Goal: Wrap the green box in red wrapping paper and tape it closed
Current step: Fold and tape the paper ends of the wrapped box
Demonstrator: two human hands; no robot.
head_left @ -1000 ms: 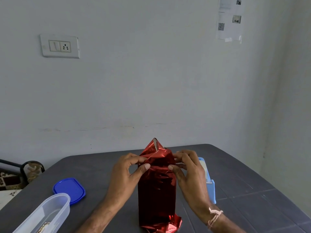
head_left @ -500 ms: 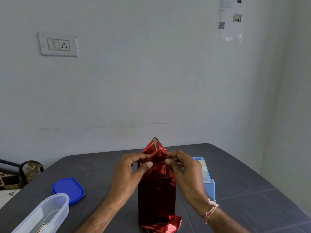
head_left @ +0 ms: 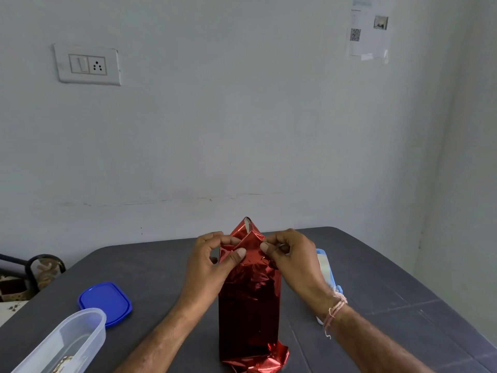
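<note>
Step in hand: closing the top end of the parcel. The long sides look wrapped already, and the loose paper above the box is being folded in.
Where the box is: the green box stands upright on its short end on the dark worktop [head_left: 376,278], near the front edge. No green shows, since the red wrapping paper [head_left: 250,300] covers it all round.
Left hand [head_left: 209,262]: fingers curled, pinching the paper at the parcel's top left corner, with the thumb pressed on the near face.
Right hand [head_left: 293,259]: pinching the top right corner in the same way, thumb tip on the near face. A thread band sits on its wrist.
Paper: a shiny, foil-like red sheet, creased and crinkled, that catches the light in hard glints.
Top flap [head_left: 247,228]: gathered into a pointed peak above both hands, open at the tip, where a pale inner side shows.
Bottom end [head_left: 258,362]: crumpled outward against the worktop. I cannot tell whether it is taped.
Tape dispenser [head_left: 326,267]: pale blue plastic, lying just behind the right hand and partly hidden by it.
Next move, as I judge it: press the peak flat over the box's top, hold it with one hand and free the other for tape. The stiff foil may spring back.
Nearby: a blue lid [head_left: 106,302] with rounded corners, and a clear tub [head_left: 72,340], both to the left.
</note>
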